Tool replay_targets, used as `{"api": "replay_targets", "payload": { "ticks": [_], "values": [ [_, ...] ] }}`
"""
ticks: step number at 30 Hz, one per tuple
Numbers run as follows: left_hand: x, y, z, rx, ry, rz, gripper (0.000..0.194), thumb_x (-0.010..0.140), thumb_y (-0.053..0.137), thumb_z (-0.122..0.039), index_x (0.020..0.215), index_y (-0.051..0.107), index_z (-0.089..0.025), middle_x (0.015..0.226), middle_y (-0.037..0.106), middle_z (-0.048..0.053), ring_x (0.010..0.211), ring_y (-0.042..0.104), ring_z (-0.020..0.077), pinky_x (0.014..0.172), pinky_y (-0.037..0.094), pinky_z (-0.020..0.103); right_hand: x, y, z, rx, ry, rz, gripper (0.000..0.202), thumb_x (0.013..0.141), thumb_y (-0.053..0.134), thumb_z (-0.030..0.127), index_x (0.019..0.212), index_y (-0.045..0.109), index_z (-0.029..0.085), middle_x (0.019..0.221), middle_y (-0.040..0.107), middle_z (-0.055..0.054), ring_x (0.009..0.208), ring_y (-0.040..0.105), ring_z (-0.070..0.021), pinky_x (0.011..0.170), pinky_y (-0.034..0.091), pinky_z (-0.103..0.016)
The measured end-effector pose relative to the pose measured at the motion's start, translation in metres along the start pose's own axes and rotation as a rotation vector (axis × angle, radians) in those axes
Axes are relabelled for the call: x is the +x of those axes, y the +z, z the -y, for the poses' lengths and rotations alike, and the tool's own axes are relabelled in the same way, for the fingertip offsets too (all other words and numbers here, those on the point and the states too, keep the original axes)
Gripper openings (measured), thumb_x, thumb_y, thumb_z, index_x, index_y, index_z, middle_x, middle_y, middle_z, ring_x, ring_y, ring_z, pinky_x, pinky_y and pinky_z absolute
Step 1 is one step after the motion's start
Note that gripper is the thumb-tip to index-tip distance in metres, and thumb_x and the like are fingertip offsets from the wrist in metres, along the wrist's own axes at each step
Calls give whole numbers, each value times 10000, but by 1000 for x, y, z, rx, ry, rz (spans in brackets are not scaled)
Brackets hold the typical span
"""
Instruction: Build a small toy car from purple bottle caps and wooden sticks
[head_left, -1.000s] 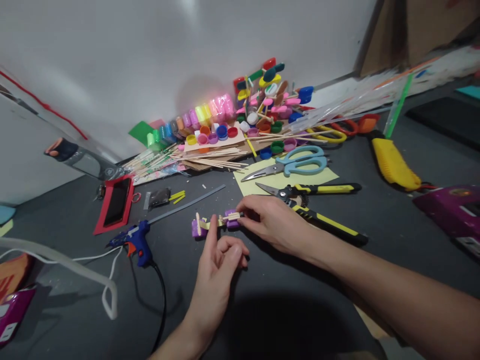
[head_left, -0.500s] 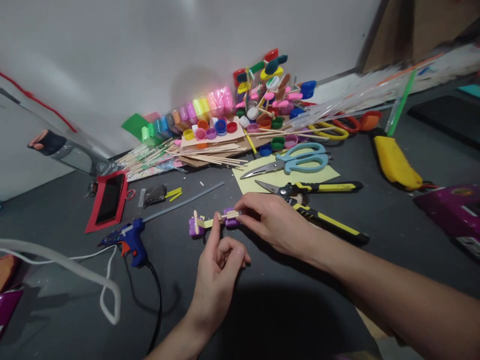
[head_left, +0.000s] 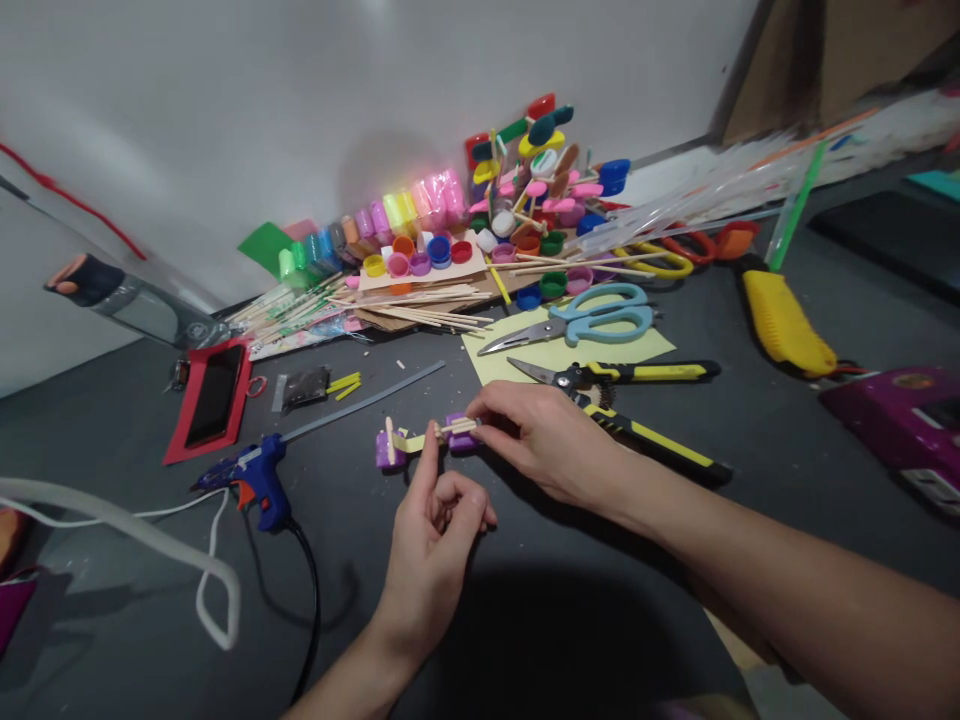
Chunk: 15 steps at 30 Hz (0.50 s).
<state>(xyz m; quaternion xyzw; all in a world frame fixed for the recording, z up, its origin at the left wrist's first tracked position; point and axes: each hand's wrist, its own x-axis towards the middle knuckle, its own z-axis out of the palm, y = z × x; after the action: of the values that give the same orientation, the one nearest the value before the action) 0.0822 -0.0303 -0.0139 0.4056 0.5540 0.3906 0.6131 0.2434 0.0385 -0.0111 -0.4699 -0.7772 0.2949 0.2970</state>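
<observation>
A small piece with purple blocks (head_left: 390, 450) at its ends and a pale yellow strip (head_left: 415, 443) between them lies on the dark table. Short wooden sticks (head_left: 460, 427) rest over the right-hand purple block. My right hand (head_left: 536, 430) pinches these sticks at their right end, thumb and fingertips together. From the front, my left hand (head_left: 442, 530) reaches in with its index finger stretched out, the tip against the left ends of the sticks. Its other fingers are loosely curled and hold nothing visible. Another short stick (head_left: 390, 440) stands on the left purple block.
Blue-handled scissors (head_left: 600, 318) and yellow-black pruning shears (head_left: 637, 373) lie behind my right hand. To the left are a blue glue gun (head_left: 259, 480) and a phone (head_left: 215, 395) on red card. Paint pots (head_left: 439, 250) and skewers (head_left: 427, 305) line the back.
Both hands keep almost the same pose on the small piece. The whole view has shifted slightly, so everything appears a little further left.
</observation>
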Motion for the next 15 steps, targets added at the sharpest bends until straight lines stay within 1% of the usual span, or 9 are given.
{"api": "replay_targets", "payload": {
  "ticks": [5,15],
  "values": [
    [-1,0,-1,6,0,0,891,928,625,-307,1599,66,-133,678,593,-42,659,539,109,681,425,240,-1,0,1,1,-8,0,109,874,637,68,840,630,172,719,582,22,649,490,-128,637,347,-247],
    [-1,0,1,7,6,-2,880,930,620,-298,1600,74,-130,668,582,-43,655,536,113,676,422,248,0,2,-1,1,-22,-9,112,875,632,72,838,632,178,737,607,16,656,502,-131,640,352,-245]
  ]
}}
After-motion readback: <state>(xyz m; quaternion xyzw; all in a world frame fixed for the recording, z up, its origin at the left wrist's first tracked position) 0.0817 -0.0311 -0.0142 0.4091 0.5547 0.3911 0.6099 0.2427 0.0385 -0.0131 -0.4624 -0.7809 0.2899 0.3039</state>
